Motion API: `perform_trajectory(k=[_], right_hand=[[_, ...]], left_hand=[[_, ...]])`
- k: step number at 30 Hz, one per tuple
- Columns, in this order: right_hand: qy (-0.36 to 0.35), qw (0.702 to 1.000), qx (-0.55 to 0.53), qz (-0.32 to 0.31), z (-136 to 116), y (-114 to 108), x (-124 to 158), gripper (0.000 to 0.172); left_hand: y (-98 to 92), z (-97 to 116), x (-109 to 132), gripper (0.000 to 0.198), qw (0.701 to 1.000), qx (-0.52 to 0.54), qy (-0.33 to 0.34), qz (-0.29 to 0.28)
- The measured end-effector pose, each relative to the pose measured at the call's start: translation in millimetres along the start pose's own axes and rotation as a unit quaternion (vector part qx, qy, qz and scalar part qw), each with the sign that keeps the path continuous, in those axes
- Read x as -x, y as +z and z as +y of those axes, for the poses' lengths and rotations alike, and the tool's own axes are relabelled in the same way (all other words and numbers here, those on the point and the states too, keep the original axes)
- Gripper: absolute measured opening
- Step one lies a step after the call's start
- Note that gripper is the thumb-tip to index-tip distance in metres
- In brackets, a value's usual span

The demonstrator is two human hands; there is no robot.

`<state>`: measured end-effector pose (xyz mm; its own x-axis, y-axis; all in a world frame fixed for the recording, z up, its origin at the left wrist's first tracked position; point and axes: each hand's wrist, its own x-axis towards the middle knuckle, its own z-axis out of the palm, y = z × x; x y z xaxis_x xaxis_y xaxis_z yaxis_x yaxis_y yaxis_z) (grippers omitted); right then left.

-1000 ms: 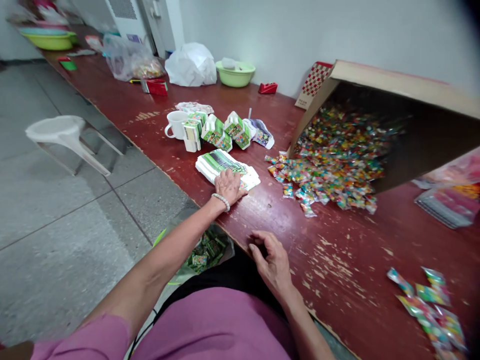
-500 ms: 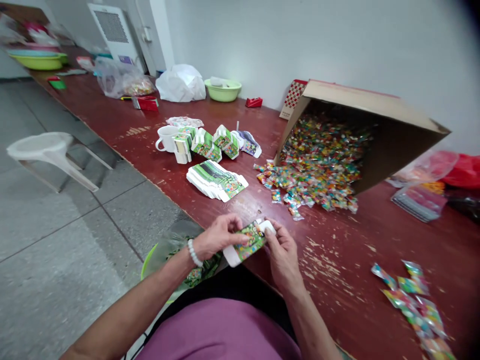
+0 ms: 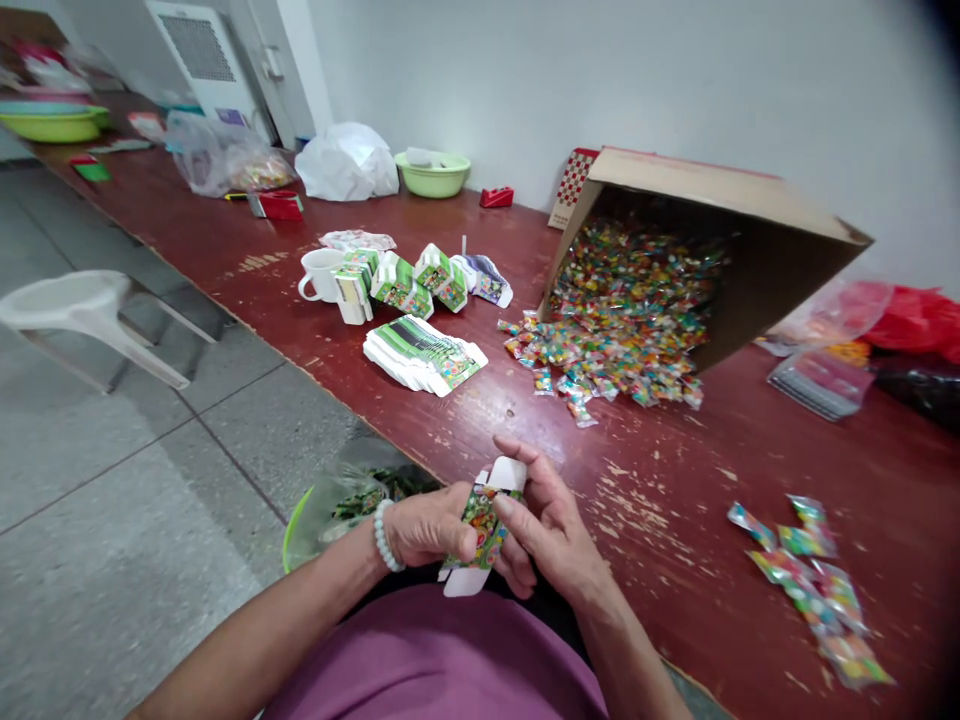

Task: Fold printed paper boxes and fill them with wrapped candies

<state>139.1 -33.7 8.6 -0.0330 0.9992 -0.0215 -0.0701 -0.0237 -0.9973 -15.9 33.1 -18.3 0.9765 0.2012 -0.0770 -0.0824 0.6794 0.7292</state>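
Note:
Both my hands hold one small printed carton [image 3: 484, 525], green and colourful with white flaps, at the near table edge just above my lap. My left hand [image 3: 427, 525] grips its left side, thumb on the front. My right hand [image 3: 544, 525] pinches its right side, fingers by the upper white flap. Further out on the red table [image 3: 675, 500] lies a stack of flat cartons [image 3: 420, 353] of the same kind. Behind it stand a few folded-up cartons [image 3: 409, 280] next to a white mug [image 3: 319, 273].
A tipped cardboard box [image 3: 720, 240] spills small candy packets [image 3: 600, 350] onto the table. More packets [image 3: 814, 580] lie at the right. A green basin with cartons [image 3: 337, 500] sits below the table edge. A white stool [image 3: 75, 310] stands on the floor at left.
My left hand left the flat stack with one carton and drew it to the table edge. My right hand joined it, and both now hold the carton nearer my lap with flaps opened.

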Motion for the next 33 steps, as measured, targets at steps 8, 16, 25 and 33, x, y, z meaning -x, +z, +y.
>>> perform_trajectory(k=[8,16,25,33], right_hand=[[-0.182,0.949,0.228,0.116,1.0,-5.7,9.0,0.058],[-0.22,0.891,0.389,0.073,-11.4,-14.1,10.8,0.029],[-0.165,0.92,0.353,0.041,-4.1,-24.8,7.5,0.013],[-0.086,0.965,0.244,-0.05,-15.3,-31.4,7.3,0.012]], left_hand=[[14.9,7.5,-1.3,0.074,0.998,-0.025,0.02,0.052],[15.1,5.4,-5.5,0.059,0.993,-0.07,-0.01,0.093],[5.5,3.8,-11.2,0.073,0.983,-0.134,-0.073,0.097],[-1.0,9.8,-13.1,0.071,0.987,-0.121,-0.084,0.071]])
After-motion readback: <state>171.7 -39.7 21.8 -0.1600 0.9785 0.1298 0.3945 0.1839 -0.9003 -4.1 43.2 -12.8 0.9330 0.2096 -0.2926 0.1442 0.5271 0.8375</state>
